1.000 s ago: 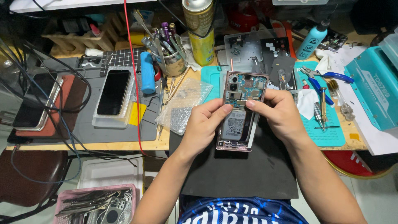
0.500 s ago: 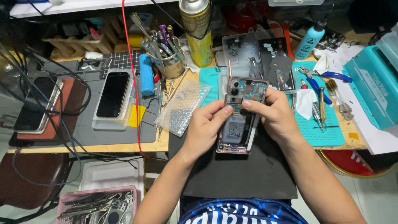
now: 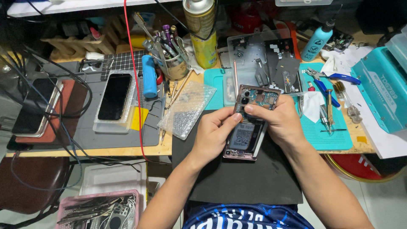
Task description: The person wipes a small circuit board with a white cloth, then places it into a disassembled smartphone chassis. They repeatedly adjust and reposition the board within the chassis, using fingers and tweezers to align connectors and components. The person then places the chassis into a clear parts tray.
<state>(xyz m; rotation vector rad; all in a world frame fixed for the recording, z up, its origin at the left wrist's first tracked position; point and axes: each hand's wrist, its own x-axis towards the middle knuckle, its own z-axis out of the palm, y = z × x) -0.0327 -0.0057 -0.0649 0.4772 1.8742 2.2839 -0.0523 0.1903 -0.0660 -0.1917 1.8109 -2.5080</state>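
The opened phone [image 3: 250, 127] sits between the left hand [image 3: 214, 138] and right hand [image 3: 280, 123], above the mat [image 3: 237, 182] that overhangs the bench's [image 3: 85, 150] front edge. Left of the hands a bubble-wrap bag [image 3: 186, 109] lies on the bench, and further left a phone in a tray [image 3: 115, 98] rests on the work pad [image 3: 85, 127]. Behind the bag stands a tool cup [image 3: 171, 59], with a spray can [image 3: 202, 29] just to its right. Behind the opened phone lies a parts tray [image 3: 263, 59]. Right of the right hand, screwdrivers [image 3: 328, 108] and pliers [image 3: 326, 78] lie on a second pad [image 3: 335, 135], a squeeze bottle [image 3: 318, 40] behind them, a case [image 3: 381, 89] at the bench's right edge. A bin of tools [image 3: 97, 210] sits below the front edge.
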